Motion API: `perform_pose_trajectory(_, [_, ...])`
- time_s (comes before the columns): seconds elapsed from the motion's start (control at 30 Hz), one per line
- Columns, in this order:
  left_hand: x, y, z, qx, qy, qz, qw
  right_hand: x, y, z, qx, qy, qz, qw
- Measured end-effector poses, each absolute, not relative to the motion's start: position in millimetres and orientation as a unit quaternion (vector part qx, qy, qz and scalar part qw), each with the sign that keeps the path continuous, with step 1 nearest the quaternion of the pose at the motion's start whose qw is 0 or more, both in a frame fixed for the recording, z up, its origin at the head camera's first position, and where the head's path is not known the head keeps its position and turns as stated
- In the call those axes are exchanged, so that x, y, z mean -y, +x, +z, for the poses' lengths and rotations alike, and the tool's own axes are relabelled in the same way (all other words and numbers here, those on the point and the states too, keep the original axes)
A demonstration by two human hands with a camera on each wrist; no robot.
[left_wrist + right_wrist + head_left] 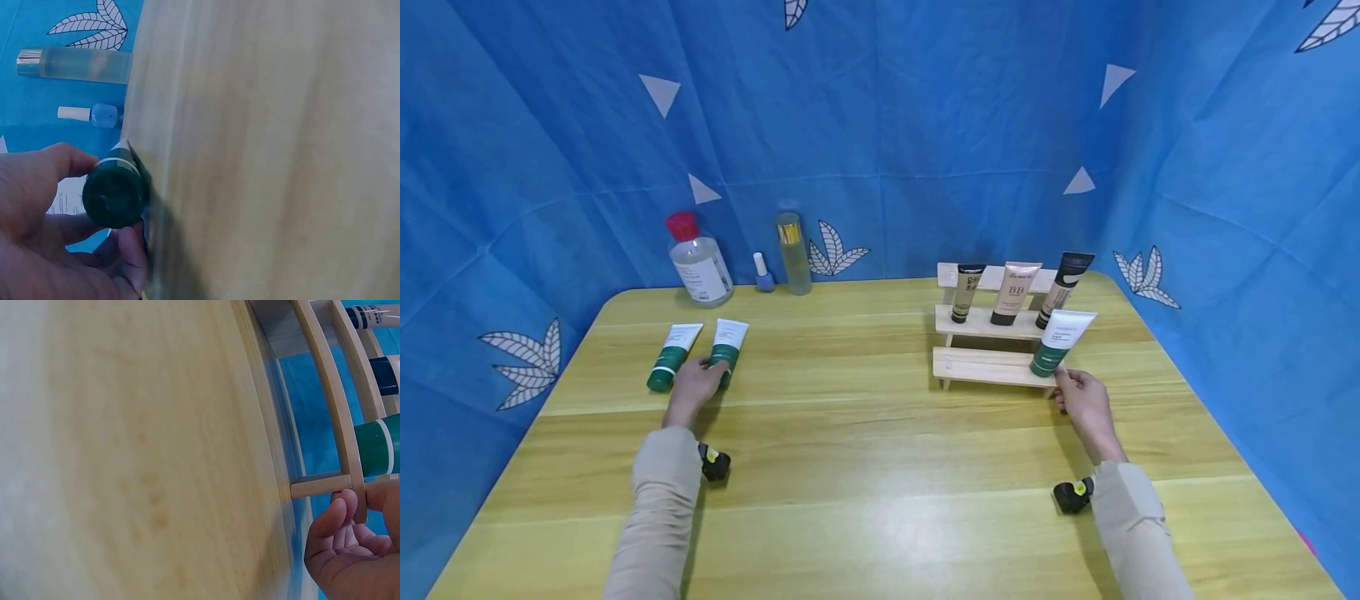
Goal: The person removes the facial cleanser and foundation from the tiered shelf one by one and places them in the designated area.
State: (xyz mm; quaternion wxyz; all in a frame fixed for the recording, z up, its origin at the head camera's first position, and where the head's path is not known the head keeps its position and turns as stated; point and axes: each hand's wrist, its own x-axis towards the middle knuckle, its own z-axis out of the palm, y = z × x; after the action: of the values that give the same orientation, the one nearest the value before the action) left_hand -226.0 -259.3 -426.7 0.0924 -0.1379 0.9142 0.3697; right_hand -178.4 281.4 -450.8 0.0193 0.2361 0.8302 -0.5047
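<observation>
On the left of the table, my left hand [695, 385] holds a white-and-green squeeze tube [730, 335] near its green cap. The left wrist view shows that cap [114, 197] end-on between thumb and fingers. A matching tube [674, 353] stands just to the left of this hand. At the right, my right hand [1086, 402] pinches the right end of the lowest shelf of a tiered wooden display rack [981, 367]. Another white-and-green tube [1064, 337] stands on that shelf, close above the fingers. In the right wrist view, thumb and fingers [340, 512] meet at the shelf's end.
On the rack's middle shelf stand a small beige tube [966, 293], a pink BB tube [1015, 293] and a black-capped tube [1063, 287]. Along the back edge are a red-capped bottle [702, 268], nail polish [763, 275] and a gold-collared bottle [794, 257]. Blue cloth [880, 125] surrounds the table.
</observation>
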Motion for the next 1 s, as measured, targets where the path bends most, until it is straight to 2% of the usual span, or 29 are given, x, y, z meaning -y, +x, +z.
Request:
perform_pose_trajectory(0.23, [266, -222, -436, -0.907, -0.124, 0.397, 0.065, -281, -179, -451, -0.83, 0.237, -0.504, 0.018])
perform_pose_trajectory(0.5, [276, -213, -443, -0.899, -0.09, 0.423, 0.074, -281, -178, -450, -0.829, 0.24, -0.504, 0.023])
perform_pose_trajectory(1.0, [278, -212, -442, -0.9, -0.086, 0.418, 0.086, -281, -178, -449, -0.83, 0.237, -0.505, 0.022])
